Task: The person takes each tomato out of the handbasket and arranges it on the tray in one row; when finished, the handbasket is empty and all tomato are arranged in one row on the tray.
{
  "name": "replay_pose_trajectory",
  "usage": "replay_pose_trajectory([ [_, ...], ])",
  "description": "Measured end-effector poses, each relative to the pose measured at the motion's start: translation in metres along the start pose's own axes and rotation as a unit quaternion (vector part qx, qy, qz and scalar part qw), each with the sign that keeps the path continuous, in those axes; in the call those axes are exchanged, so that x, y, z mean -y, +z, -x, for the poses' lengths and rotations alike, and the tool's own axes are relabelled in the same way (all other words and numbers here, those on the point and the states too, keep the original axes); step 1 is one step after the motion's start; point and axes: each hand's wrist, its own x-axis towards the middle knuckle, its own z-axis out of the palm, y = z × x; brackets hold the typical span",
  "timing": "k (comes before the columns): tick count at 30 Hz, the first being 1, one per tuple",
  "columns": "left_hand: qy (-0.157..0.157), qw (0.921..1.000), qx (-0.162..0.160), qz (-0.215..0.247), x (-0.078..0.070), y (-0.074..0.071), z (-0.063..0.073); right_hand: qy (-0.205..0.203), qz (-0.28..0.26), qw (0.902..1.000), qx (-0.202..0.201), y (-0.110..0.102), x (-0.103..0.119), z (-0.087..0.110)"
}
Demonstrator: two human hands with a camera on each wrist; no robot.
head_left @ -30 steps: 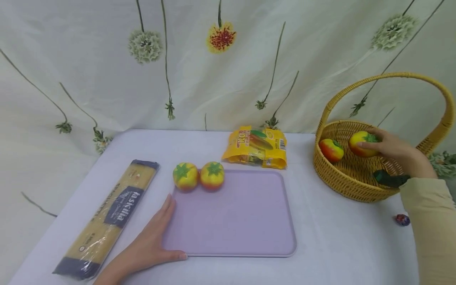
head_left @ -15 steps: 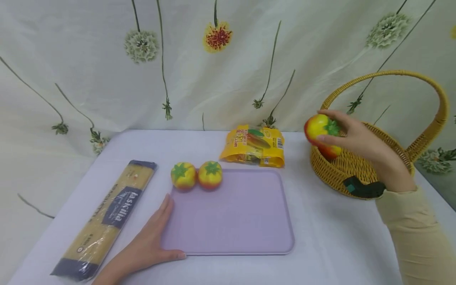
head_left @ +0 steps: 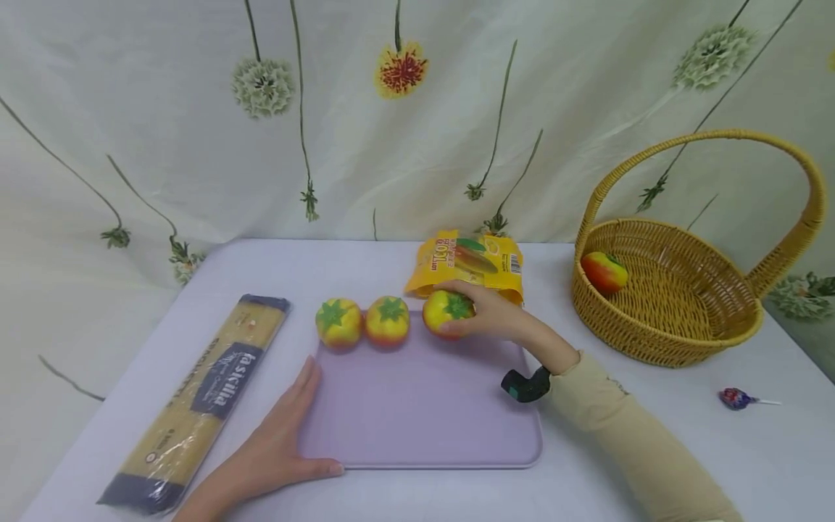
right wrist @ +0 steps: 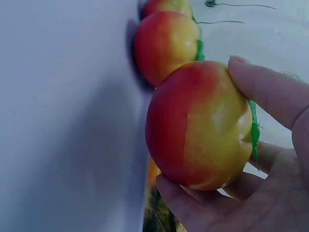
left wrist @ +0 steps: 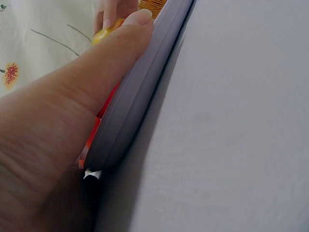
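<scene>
My right hand (head_left: 502, 317) grips a red-and-yellow toy persimmon (right wrist: 198, 125) by its sides, thumb and fingers curled round it. In the head view it holds the fruit over the back edge of the lilac tray (head_left: 424, 413). Two like persimmons, a left one (head_left: 339, 323) and a right one (head_left: 388, 322), sit side by side at the tray's back left corner. My left hand (head_left: 277, 438) lies at the tray's near left corner, fingers straight along the left side. Its thumb (left wrist: 104, 60) touches the front rim in the left wrist view.
A wicker basket (head_left: 665, 341) with a tall handle stands at right, one persimmon (head_left: 605, 273) inside. A yellow mango-print bag (head_left: 470, 262) lies behind the tray. Left is a spaghetti pack (head_left: 202, 399); a lollipop (head_left: 736, 398) lies near the basket.
My right hand has taken a persimmon out of the basket and carried it left to the tray's back edge. The left hand stays at the tray's corner.
</scene>
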Motion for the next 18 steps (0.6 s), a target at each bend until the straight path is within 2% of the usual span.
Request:
replay_pose_trajectory([
  [3, -0.006, 1.0000, 0.002, -0.003, 0.000, 0.000, -0.001, -0.004, 0.004, 1.0000, -0.002, 0.009, 0.000, -0.005],
  [7, 0.003, 1.0000, -0.001, -0.006, -0.001, 0.000, -0.001, 0.010, 0.007, 0.9999, -0.004, 0.016, 0.000, -0.007],
  [18, 0.008, 1.0000, 0.001, -0.001, -0.003, -0.002, 0.000, 0.022, 0.030, 0.9993, 0.004, 0.023, -0.001, -0.009],
])
